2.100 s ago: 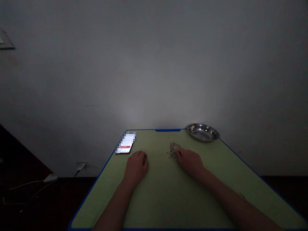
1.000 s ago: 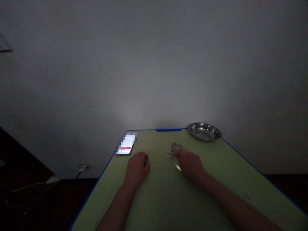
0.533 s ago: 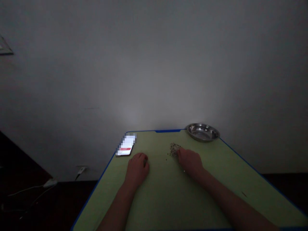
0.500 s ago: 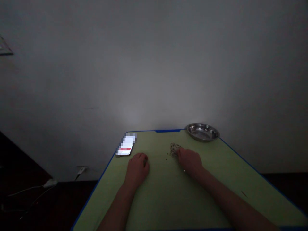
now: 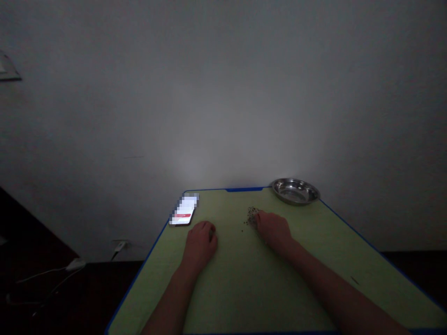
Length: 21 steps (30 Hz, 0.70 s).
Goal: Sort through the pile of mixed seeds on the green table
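Observation:
My right hand (image 5: 274, 230) lies on the green table (image 5: 237, 284), its fingers drawn together with the tips at a small pile of dark grains (image 5: 250, 215). What the fingers hold, if anything, is hidden. A few stray grains lie just left of the pile. My left hand (image 5: 199, 242) rests on the table as a loose fist, close to a lit phone (image 5: 183, 211) at the table's far left corner. A shallow steel bowl (image 5: 295, 191) stands at the far right corner, beyond my right hand.
The table has a blue rim and stands against a pale wall in dim light. To the left the floor is dark, with a wall socket (image 5: 119, 244) and white cables (image 5: 45, 274) lying on it.
My right hand has crept a little toward the grain pile. A shiny flat thing that showed under it a second ago is out of sight. My left hand has stayed put.

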Tool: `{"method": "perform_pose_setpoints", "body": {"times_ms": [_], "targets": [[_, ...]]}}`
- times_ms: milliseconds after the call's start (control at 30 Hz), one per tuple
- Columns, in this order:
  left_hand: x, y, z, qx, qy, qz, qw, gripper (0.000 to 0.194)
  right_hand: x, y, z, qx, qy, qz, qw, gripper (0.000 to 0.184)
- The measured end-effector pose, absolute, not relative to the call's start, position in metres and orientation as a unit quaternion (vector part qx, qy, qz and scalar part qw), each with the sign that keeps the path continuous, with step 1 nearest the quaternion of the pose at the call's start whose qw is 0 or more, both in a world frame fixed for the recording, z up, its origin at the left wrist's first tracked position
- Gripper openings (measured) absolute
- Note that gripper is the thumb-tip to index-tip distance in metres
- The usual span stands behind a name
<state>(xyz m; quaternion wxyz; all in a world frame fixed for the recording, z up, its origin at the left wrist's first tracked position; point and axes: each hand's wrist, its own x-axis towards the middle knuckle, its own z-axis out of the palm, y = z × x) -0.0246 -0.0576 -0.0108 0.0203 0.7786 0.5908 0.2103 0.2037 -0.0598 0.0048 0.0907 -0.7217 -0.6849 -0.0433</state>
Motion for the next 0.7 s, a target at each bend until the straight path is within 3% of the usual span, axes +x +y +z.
{"method": "perform_pose_setpoints", "body": {"times_ms": [700], "targets": [[-0.024,-0.059,-0.009,0.776,0.595,0.205,0.028,0.016,0.207,-0.064,0.003,-0.716,-0.691,-0.037,0.095,0.043]]}}
